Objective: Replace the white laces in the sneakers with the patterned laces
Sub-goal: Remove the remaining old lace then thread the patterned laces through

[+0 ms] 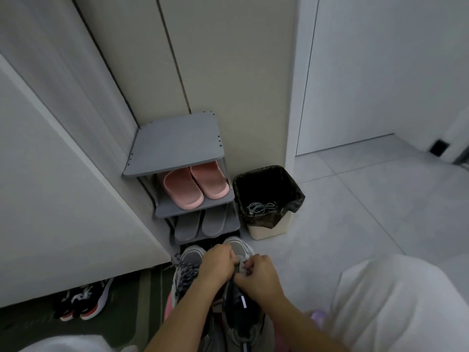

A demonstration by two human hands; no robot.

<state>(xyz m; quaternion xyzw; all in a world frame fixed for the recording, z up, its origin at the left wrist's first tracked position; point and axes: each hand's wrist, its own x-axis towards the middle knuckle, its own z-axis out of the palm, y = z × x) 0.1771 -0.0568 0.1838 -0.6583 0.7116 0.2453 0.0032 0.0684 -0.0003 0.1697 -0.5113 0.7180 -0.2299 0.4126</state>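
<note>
Grey sneaker (pixel 239 316) — white laces (pixel 243 266)

Shoe rack (pixel 175 146) just ahead of sneakers (pixel 191 256), bin (pixel 266 231) beside it; cabinet (pixel 63 199) blocks left; tiled floor (pixel 355 212) right open.

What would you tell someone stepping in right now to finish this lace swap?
The left hand and the right hand both pinch the lace over the right sneaker. Beside it, the left sneaker already carries a dark speckled lace. In the bin lie pale cords, likely the old laces. Left: finish threading the right sneaker.
</note>
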